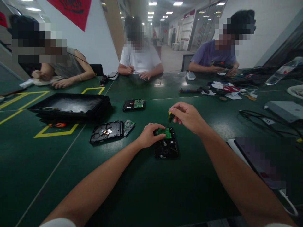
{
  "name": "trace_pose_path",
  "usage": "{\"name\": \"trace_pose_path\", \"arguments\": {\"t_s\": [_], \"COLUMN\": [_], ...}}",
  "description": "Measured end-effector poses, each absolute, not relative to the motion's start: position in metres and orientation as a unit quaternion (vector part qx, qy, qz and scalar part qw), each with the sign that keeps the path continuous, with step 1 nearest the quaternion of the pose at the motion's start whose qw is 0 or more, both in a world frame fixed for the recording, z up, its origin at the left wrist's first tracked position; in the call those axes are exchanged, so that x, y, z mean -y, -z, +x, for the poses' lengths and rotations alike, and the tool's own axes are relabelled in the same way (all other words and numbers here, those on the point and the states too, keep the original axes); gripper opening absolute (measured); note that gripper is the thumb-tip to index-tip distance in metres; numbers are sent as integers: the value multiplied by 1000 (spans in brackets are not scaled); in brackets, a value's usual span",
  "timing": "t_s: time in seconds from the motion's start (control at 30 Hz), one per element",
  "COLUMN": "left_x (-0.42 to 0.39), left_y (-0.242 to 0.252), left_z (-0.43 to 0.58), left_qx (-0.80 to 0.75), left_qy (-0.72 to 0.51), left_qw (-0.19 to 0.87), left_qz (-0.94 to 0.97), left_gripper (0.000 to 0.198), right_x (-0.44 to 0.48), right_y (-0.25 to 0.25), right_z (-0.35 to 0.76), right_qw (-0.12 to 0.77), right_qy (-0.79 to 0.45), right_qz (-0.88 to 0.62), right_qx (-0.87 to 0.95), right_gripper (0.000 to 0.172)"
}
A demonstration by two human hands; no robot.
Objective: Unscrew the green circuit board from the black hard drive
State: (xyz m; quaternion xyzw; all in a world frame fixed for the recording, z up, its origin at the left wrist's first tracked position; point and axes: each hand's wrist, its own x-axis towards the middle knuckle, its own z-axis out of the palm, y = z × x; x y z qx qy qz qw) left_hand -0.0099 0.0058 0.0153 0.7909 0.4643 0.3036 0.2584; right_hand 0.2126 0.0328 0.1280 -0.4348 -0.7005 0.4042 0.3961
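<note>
1. Green table (142, 195); three people sit across it.
2. Your left hand (148, 136) curls its fingers onto the drive (166, 148), dead centre before you.
3. Your right hand (187, 117) pinches a screwdriver (170, 117) over the drive's board (165, 132).
4. Open drive (106, 131) and tray (71, 105) lie left, clear of your hands.

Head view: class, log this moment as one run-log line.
left hand: grips hard drive | right hand: holds screwdriver over green circuit board | nearby: opened drive, loose board, black tray
</note>
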Motion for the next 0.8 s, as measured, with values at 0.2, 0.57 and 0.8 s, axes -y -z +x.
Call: {"name": "trace_pose_path", "arguments": {"t_s": [0.2,0.57,0.8], "left_x": [-5,-4,-6], "left_y": [-15,-16,-15], "left_z": [-9,-8,-10], "left_qx": [-465,-468,-465], "left_qy": [-308,-305,-305], "left_qw": [258,256,259], "left_qz": [789,789,790], "left_gripper": [36,35,36], "right_x": [-31,-31,-28], "right_y": [-129,-130,-131], "right_z": [211,211,210], "right_qw": [388,375,390], "right_qy": [-443,-434,-400], "right_qz": [-396,-397,-421], "right_qx": [704,716,714], "right_gripper": [20,24,26]}}
